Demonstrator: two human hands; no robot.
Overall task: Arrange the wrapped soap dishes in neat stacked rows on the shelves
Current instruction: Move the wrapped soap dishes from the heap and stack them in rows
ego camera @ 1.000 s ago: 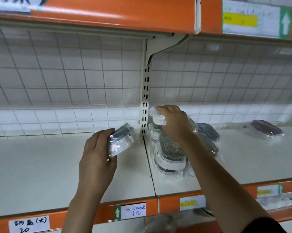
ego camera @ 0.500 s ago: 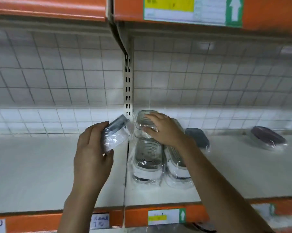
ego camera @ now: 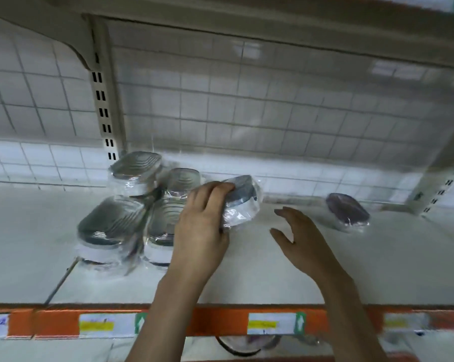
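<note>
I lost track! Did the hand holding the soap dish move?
Yes. The left hand carried its wrapped soap dish rightward, from left of the slotted shelf post to right of the stacked dishes.

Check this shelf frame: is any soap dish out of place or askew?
Yes. One dark purple wrapped dish lies alone at the right, well apart from the grey stacks on the left. The back-left stack tilts. The left hand holds another grey dish, not yet placed.

Site: we record a retail shop | evidence: white gondola shelf (ego camera: pixel 273 278), orange price rail (ego camera: pixel 220 322) with paper price labels (ego camera: pixel 270 323), slotted upright (ego camera: pixel 104 118), plastic-wrapped soap dishes (ego camera: pixel 111 226) as stock
</note>
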